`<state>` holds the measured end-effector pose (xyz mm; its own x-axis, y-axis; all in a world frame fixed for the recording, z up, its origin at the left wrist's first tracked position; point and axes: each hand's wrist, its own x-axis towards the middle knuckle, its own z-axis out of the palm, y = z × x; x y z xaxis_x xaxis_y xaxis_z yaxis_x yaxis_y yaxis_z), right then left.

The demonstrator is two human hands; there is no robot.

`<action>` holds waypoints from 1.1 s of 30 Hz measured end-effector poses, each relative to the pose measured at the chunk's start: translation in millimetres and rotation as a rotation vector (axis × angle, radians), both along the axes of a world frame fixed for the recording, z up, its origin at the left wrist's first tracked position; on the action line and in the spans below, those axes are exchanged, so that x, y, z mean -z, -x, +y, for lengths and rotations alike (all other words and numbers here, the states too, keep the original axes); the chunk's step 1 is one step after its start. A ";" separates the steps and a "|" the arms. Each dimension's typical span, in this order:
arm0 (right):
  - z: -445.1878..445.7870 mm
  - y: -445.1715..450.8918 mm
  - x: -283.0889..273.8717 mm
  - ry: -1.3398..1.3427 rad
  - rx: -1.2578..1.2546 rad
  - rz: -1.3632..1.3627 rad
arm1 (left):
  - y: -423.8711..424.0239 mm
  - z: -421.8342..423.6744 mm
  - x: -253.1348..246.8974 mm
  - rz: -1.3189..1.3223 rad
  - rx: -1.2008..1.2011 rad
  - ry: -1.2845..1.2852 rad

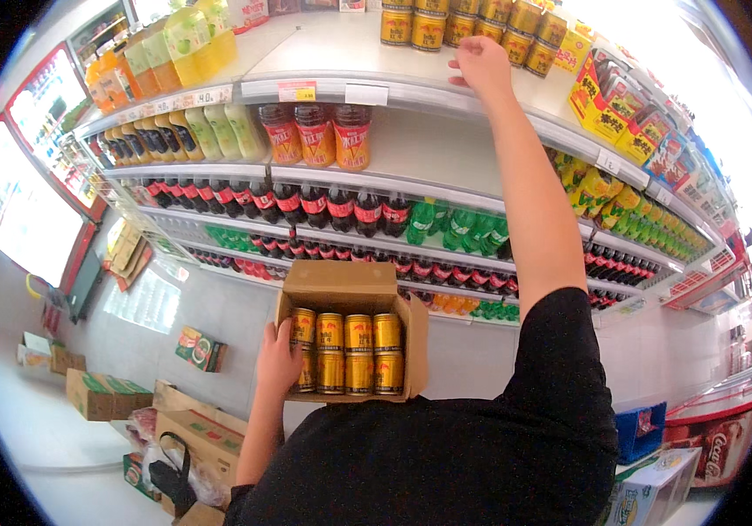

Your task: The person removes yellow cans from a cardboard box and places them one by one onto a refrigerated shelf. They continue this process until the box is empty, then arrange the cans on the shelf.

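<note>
An open cardboard box (340, 279) is held against the front of my black shirt, its flaps folded out. Inside stand gold Red Bull cans (359, 334) in two visible rows. My left hand (281, 358) grips the box's left wall, fingers over the edge beside the leftmost cans. Up on the top shelf (323, 56), my right hand (483, 66) is at the front of a stacked group of the same gold cans (427, 31). Its fingers are partly curled and apart, with nothing visible in them; whether a fingertip touches a can is unclear.
Juice bottles (188, 46) stand left on the top shelf, boxed snacks (603, 105) right. Lower shelves carry iced tea bottles (352, 138), cola bottles (340, 210) and green soda bottles (461, 227). Cartons (110, 394) lie on the floor at left; a blue bin (639, 434) is at right.
</note>
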<state>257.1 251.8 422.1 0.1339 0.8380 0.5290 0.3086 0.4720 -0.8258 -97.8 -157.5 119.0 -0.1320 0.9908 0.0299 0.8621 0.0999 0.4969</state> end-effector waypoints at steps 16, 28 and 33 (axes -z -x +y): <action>131.2 31.3 -40.8 0.163 0.251 -0.412 | -2.3 -2.7 -3.1 -0.036 -0.141 0.057; 87.5 3.3 -47.4 0.099 0.188 -0.533 | -3.0 2.9 -4.2 -0.020 -0.105 0.016; 20.1 3.0 -67.8 0.002 0.112 -0.433 | 3.3 -1.4 2.4 -0.045 -0.082 0.012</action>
<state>254.0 271.9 489.9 -0.0097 0.8323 0.5543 0.6752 0.4143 -0.6103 -101.1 -158.9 116.6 -0.2138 0.9768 0.0104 0.8275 0.1754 0.5333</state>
